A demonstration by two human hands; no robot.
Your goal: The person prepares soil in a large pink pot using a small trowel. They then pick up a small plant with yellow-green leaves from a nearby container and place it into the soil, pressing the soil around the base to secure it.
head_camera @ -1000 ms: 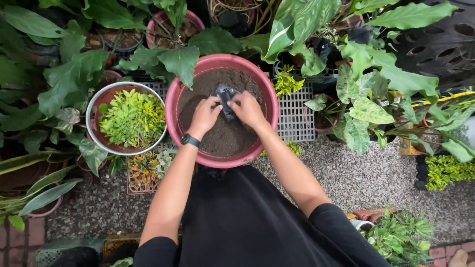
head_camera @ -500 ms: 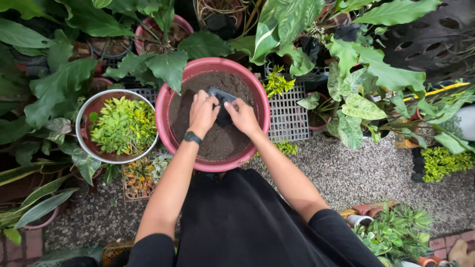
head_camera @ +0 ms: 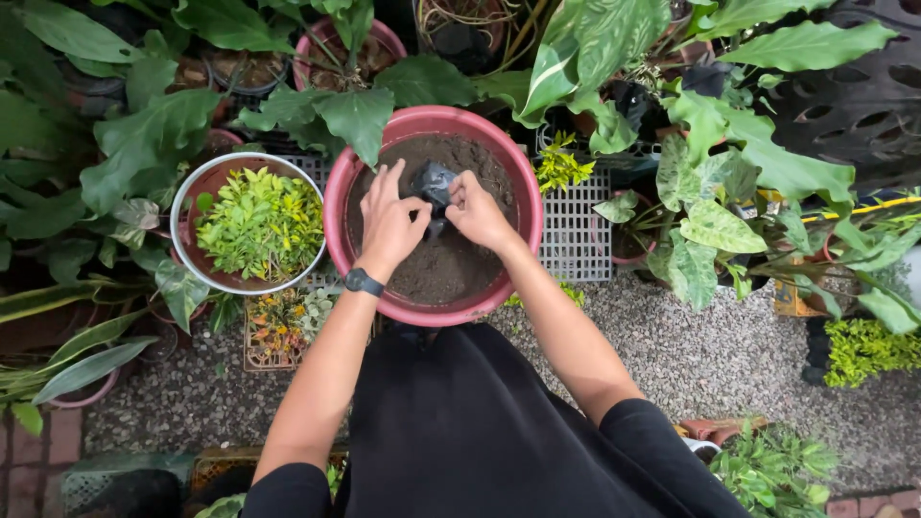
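A large pink basin (head_camera: 526, 213) filled with dark soil (head_camera: 451, 264) stands in front of me among potted plants. Over the soil both my hands hold a small black plastic nursery bag (head_camera: 434, 182). My left hand (head_camera: 389, 219), with a black watch at the wrist, pinches the bag's left edge. Gripping the right edge is my right hand (head_camera: 478, 211). The bag hangs crumpled between them, its lower part partly hidden by my fingers.
A round metal-rimmed pot (head_camera: 187, 197) with yellow-green foliage sits left of the basin. White plastic grid trays (head_camera: 576, 230) lie to the right. Large-leaved plants (head_camera: 729, 173) crowd the back and right. Gravel (head_camera: 691, 355) covers the ground near me; a small orange crate of seedlings (head_camera: 278, 331) sits lower left.
Both hands have stayed on the black bag over the soil, shifting their grip and bunching it more tightly between them. The camera view drifted slightly.
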